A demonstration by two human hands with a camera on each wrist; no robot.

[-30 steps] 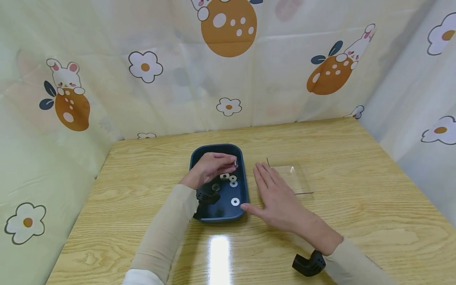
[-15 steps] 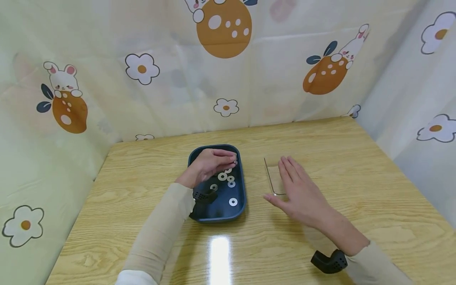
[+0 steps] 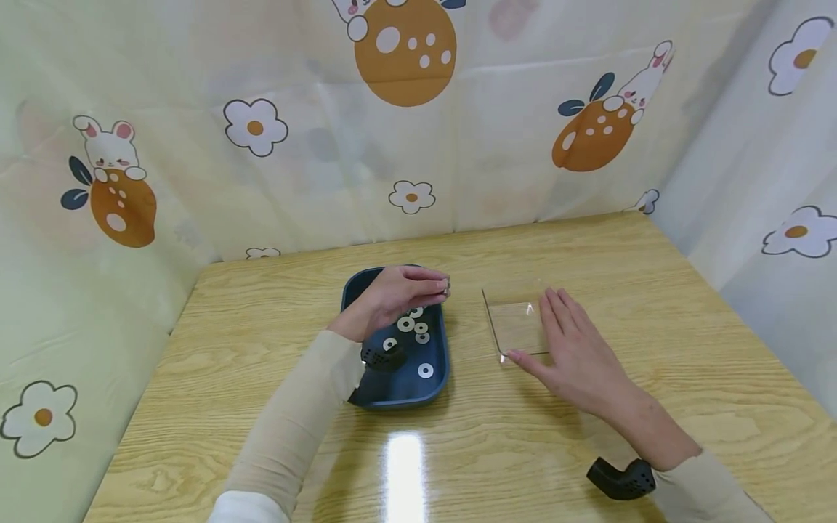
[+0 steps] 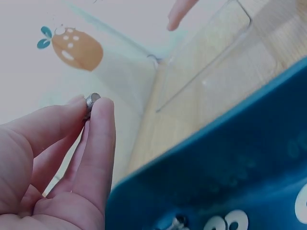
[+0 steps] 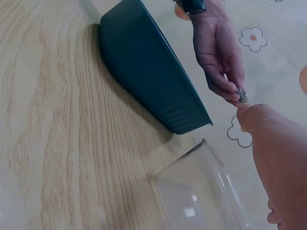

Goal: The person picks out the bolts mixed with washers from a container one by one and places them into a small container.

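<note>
My left hand [image 3: 408, 294] pinches a small threaded metal screw [image 4: 93, 99] between thumb and fingertips. It is raised over the far right rim of the dark blue tray [image 3: 447, 367]. Only the threaded end of the screw shows clearly. Inside the tray lie several pale washers [image 3: 426, 370]. To the right stands a clear plastic box [image 3: 516, 330] with thin dark edges. At this box's right side is my right hand [image 3: 582, 363], its fingers straight and its thumb near the front edge. Whether it touches the box I cannot tell.
The wooden table [image 3: 261, 407] carries the tray and box, with a gap between them. A patterned curtain [image 3: 327, 181] closes off the back and sides. Small metal pieces [image 4: 178, 223] also lie in the tray beside the washers.
With the screw, my left hand has shifted right, from inside the tray area to above its rim. My right hand has moved right, from between tray and box to the box's right side.
</note>
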